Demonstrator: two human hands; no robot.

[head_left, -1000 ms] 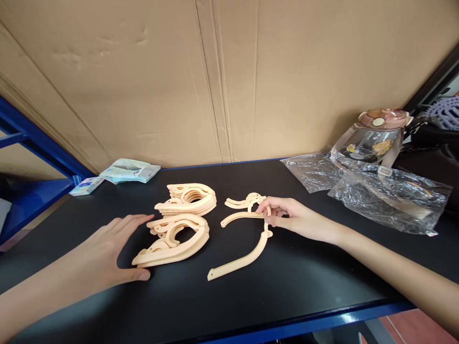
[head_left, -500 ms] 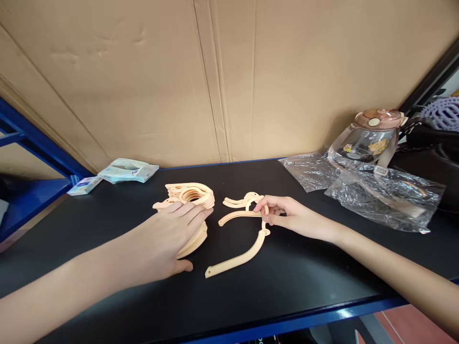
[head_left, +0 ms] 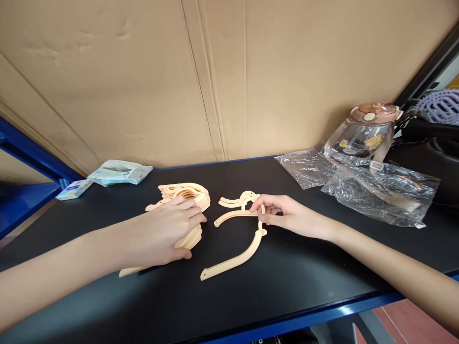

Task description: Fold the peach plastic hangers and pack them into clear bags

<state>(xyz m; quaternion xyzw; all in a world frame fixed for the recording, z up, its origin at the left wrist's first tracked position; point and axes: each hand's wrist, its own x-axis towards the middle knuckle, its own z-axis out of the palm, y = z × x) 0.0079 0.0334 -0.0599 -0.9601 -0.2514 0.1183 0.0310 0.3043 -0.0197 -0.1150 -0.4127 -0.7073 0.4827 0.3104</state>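
Observation:
Peach plastic folding hangers lie on a black tabletop (head_left: 287, 277). My left hand (head_left: 161, 234) curls over the near stack of folded hangers (head_left: 191, 237), thumb under its edge, fingers closed on it. A second stack (head_left: 186, 192) sits just behind that hand. To the right, one unfolded hanger (head_left: 238, 255) is spread out with its arms apart. My right hand (head_left: 287, 216) pinches this hanger at its middle joint, near the hook (head_left: 240, 199).
Crumpled clear plastic bags (head_left: 380, 191) lie at the back right, beside a clear water bottle with a brown lid (head_left: 366, 129) and a dark bag. Light blue packets (head_left: 118, 172) sit at the back left. Cardboard lines the wall behind. A blue frame edges the table.
My left hand moved right from the bare tabletop onto the near stack of hangers and closed on it. My right hand stayed on the open hanger's joint.

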